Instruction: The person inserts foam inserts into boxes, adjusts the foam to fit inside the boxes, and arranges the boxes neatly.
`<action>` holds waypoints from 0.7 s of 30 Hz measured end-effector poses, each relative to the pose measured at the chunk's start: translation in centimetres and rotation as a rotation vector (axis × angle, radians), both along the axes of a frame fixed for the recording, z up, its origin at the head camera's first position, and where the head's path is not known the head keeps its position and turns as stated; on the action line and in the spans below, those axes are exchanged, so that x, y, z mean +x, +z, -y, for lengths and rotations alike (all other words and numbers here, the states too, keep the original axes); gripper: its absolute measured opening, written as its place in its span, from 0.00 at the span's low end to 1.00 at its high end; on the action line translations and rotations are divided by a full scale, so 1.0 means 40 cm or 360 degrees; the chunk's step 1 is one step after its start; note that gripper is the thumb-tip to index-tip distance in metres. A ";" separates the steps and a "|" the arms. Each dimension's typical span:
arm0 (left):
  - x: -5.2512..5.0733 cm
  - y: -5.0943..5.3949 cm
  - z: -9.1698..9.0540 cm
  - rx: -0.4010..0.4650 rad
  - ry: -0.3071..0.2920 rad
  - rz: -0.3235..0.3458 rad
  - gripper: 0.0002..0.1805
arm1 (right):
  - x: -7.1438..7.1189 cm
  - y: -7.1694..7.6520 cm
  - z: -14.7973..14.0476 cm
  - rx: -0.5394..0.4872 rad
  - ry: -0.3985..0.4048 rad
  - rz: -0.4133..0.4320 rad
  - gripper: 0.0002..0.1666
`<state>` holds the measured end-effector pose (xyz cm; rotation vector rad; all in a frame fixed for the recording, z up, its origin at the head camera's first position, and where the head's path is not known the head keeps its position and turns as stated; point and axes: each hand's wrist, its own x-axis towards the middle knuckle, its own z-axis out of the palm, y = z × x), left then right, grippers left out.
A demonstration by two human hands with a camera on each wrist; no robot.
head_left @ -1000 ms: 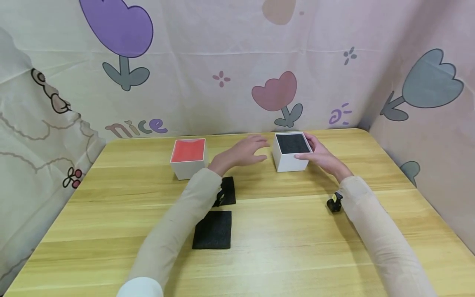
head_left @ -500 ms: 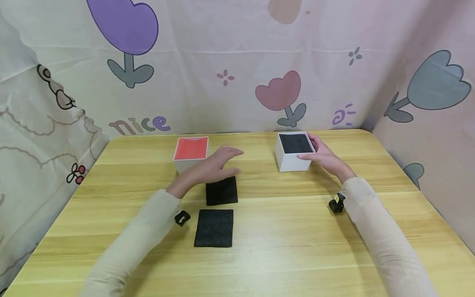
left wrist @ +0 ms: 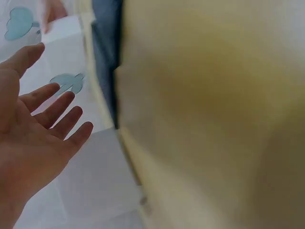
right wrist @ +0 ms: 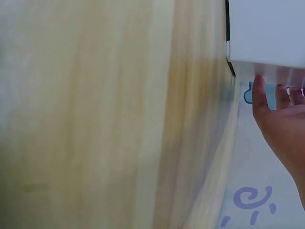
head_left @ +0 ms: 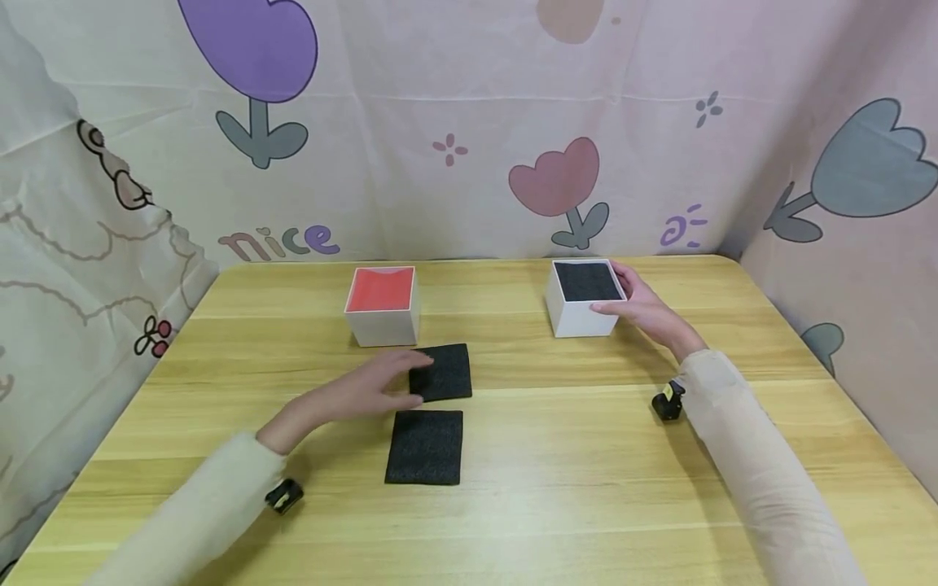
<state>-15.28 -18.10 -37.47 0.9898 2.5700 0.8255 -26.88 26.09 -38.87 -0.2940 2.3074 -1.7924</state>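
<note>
My right hand (head_left: 648, 312) grips the right side of a white box (head_left: 580, 321), thumb on its front wall and fingers round the side. A dark fabric-like square (head_left: 588, 282) fills that box's top. In the right wrist view, fingertips press against the white box wall (right wrist: 267, 33). My left hand (head_left: 359, 391) is beside two flat black squares on the table. Its fingertips overlap the left edge of the farther square (head_left: 447, 373); the nearer square (head_left: 427, 448) lies just below. The left wrist view shows the left hand (left wrist: 33, 143) with fingers spread and nothing held.
A second white box (head_left: 384, 330) with a red square (head_left: 379, 290) in its top stands at the back left of the wooden table (head_left: 557, 488). Behind the table hangs a printed cloth (head_left: 381, 195). Each wrist carries a small black camera.
My left hand has moved from beside the right-hand box leftward and toward me, past the red-topped box, down to the black squares. The right hand keeps its hold on the box.
</note>
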 end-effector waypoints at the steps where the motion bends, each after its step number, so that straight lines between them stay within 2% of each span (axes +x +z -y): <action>1: 0.017 -0.008 0.010 0.0000 0.0002 0.0024 0.32 | 0.000 0.000 0.001 -0.0001 -0.0001 -0.0001 0.56; 5: 0.079 -0.031 0.043 -0.0032 0.0039 0.0144 0.33 | -0.001 -0.003 0.000 0.0000 0.0000 -0.0007 0.56; 8: 0.103 -0.040 0.055 -0.0049 0.0075 0.0219 0.37 | 0.000 -0.003 -0.003 0.0005 0.0004 -0.0014 0.56; 14: 0.125 -0.049 0.059 -0.0051 0.0064 0.0249 0.49 | 0.003 -0.001 -0.006 0.0018 0.0001 0.0006 0.56; 21: 0.136 -0.049 0.057 -0.0143 0.0003 0.0138 0.57 | 0.005 0.016 0.002 0.0009 0.0000 0.0038 0.55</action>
